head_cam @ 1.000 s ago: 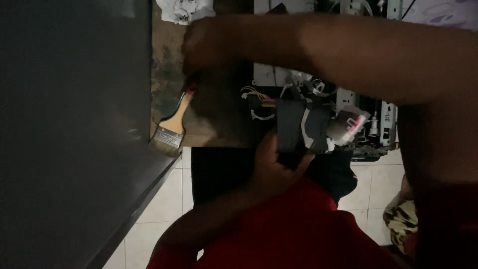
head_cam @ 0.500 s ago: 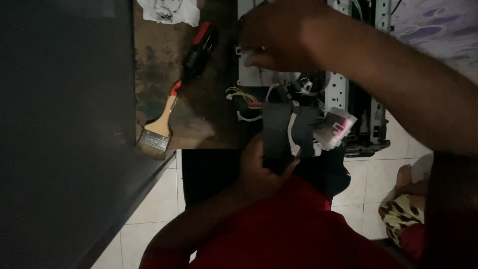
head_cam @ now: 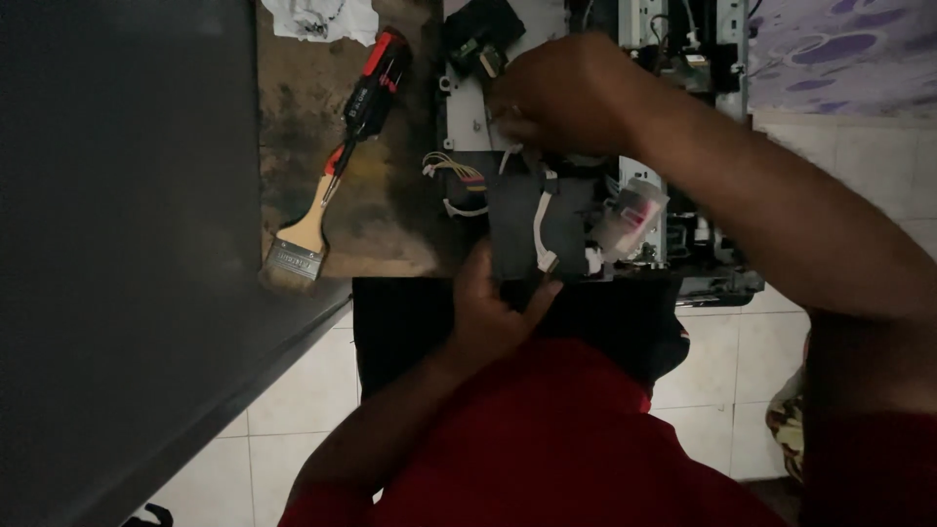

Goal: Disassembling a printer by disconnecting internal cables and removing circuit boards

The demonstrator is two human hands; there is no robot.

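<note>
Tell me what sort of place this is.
Probably a small electronics repair spot: an opened machine with bare wires, a screwdriver and a brush on a worn wooden bench, over a tiled floor.

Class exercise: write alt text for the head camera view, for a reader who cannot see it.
Seen from above, a left hand grips a dark part of an opened machine while the right hand reaches into it. A screwdriver and paintbrush lie alongside.
</note>
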